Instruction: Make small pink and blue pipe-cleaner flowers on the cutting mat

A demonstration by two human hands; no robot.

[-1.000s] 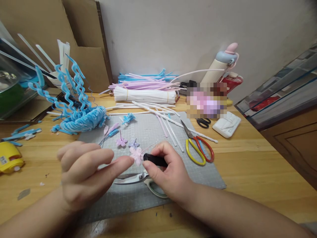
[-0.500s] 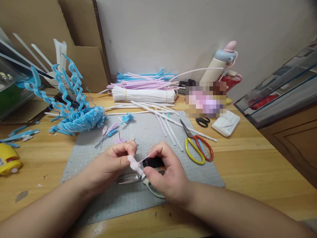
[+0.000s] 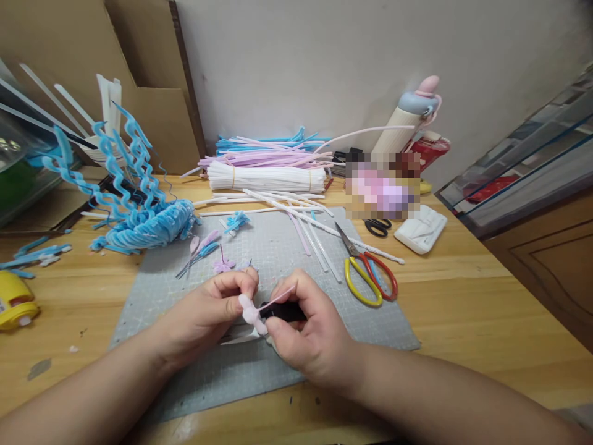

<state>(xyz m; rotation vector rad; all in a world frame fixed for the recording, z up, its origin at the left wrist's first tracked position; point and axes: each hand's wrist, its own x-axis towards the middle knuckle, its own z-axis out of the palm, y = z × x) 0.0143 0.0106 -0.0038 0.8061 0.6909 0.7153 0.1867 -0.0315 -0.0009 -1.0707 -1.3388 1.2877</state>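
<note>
My left hand (image 3: 215, 312) pinches one side of a small pale pink flower (image 3: 251, 314), which looks like bent fuzzy pipe cleaner. A thin stem sticks out from it toward the upper right. My right hand (image 3: 310, 330) has its fingers curled, with the thumb tip at the flower's lower right petal. Beside those fingers is a black object (image 3: 283, 311), partly covered; I cannot tell its kind or whether the hand grips it. Below the flower, a pair of scissors (image 3: 237, 339) lies on the grey cutting mat (image 3: 194, 386), mostly hidden by my hands.
Scissors with yellow and red handles (image 3: 365, 278) lie on the mat's right side. Small blue and purple pieces (image 3: 204, 250) are at its upper left. A coiled blue pipe-cleaner piece (image 3: 143, 225) stands left. Pipe-cleaner bundles (image 3: 266, 177), a bottle (image 3: 398, 127) and a white case (image 3: 420, 228) are farther back.
The flower has turned slightly in my fingers, and my right hand has come down a little. More of the scissors below is covered, and the black object now reaches closer to the flower.
</note>
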